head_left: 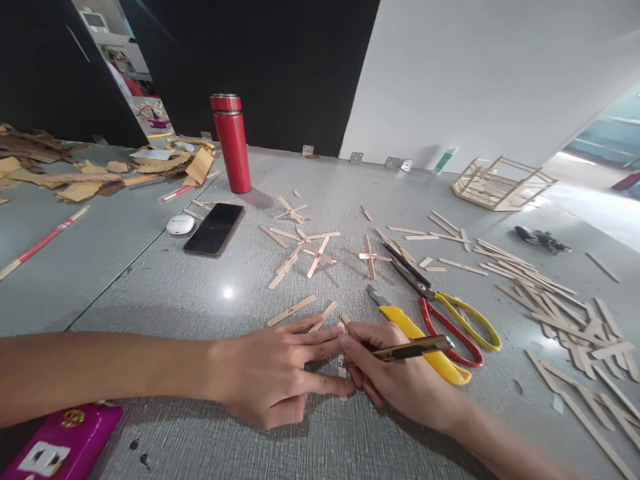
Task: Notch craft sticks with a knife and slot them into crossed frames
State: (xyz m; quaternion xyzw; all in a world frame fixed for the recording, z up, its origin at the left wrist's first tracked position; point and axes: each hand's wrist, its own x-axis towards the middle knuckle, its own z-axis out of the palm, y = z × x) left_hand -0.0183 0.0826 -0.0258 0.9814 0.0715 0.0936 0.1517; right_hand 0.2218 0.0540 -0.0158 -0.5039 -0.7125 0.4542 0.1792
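My left hand (280, 373) lies palm down on the grey table, its fingers stretched out and spread. Its fingertips press on an upright-lying popsicle stick (342, 373), mostly covered by both hands. From the right, my right hand (390, 373) is closed around a slim gold-coloured craft knife (420, 348), whose tip meets the stick between the left fingers. The blade itself is hard to make out. Just beyond the left fingers lie a loose popsicle stick (291, 311) and another partly covered one. A yellow utility knife (407, 327) lies beside my right hand.
Scissors (450, 317) with red and yellow handles lie right of the utility knife. Crossed sticks (320, 256) are ahead, with a stick pile (575, 327) at right. A phone (215, 229), white earbud case (181, 225), red flask (232, 147) and stick frame (500, 183) stand farther off.
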